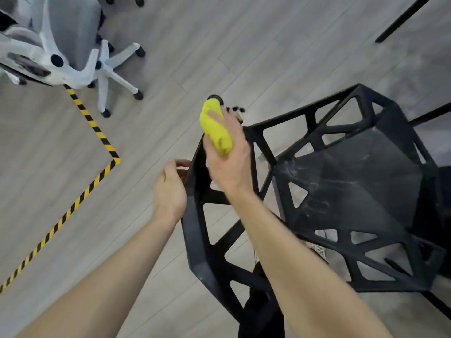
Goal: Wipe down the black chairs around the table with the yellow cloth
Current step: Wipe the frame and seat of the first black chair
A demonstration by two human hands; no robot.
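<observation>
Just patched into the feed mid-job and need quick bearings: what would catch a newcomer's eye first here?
The bunched yellow cloth in the right hand stands out, raised at the top edge of the black chair backrest near centre. The left hand grips that backrest edge. Yellow-and-black floor tape crosses the left side, with a white office chair at upper left.

Seen from above: black chair [341,181] with open lattice frame on grey plank floor [219,45]. Right hand [228,152] wrapped around bunched yellow cloth [216,129] above backrest edge. Left hand [170,189] gripping backrest rim. White office chair [61,45] and yellow-black floor tape [92,123] off left.
</observation>
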